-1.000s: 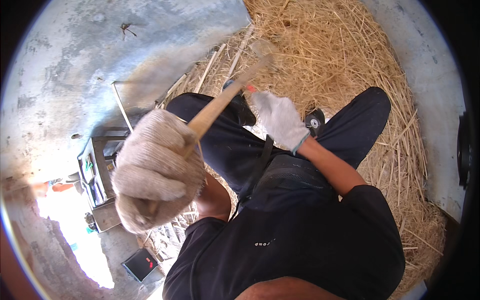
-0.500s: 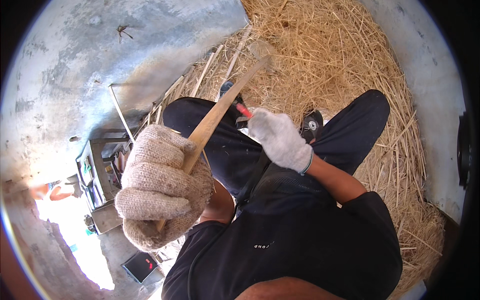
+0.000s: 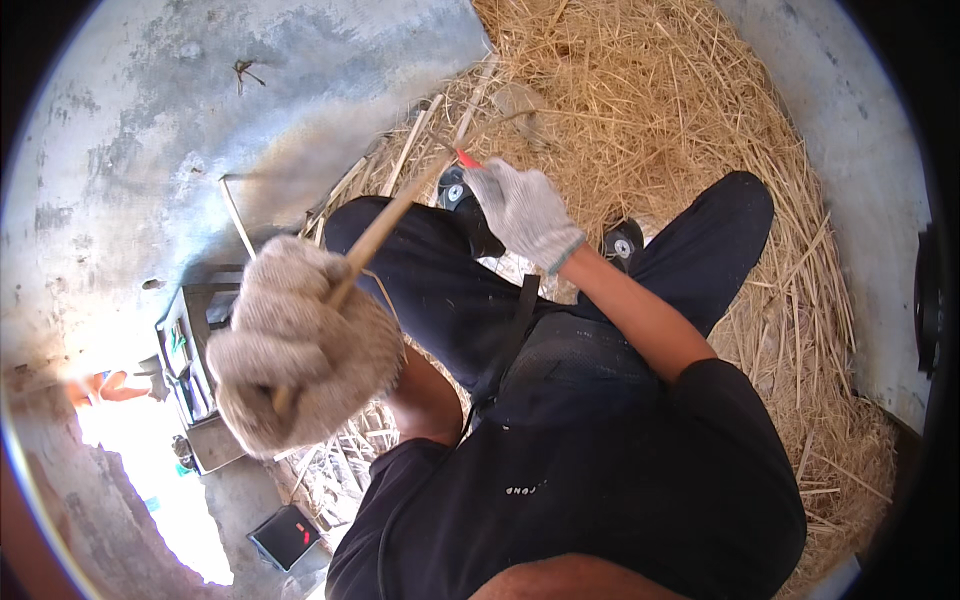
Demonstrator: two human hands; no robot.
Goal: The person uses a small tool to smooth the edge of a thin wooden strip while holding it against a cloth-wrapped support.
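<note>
My left hand [image 3: 305, 345], in a thick knitted glove, is wrapped round the near end of a long, slightly curved bamboo strip [image 3: 388, 222]. The strip slants away to the upper right, its narrow edge toward me and its far end bent over the straw. In a thinner white glove, my right hand [image 3: 530, 212] is closed on a small red-handled knife [image 3: 467, 159]. The knife's dark tip meets or lies very near the strip's far part; whether it touches, I cannot tell. The glove hides most of the handle.
Straw-like shavings [image 3: 640, 110] cover the floor ahead and to the right. My bent legs in dark trousers [image 3: 715, 235] and dark shoes [image 3: 622, 240] lie below the hands. Pale walls [image 3: 330, 60] stand on both sides. A small shelf [image 3: 200, 350] and black flat box [image 3: 285, 537] are at left.
My right hand has moved forward and left with the knife, out along the strip. My left hand has shifted slightly left and forward, and the strip has turned edge-on.
</note>
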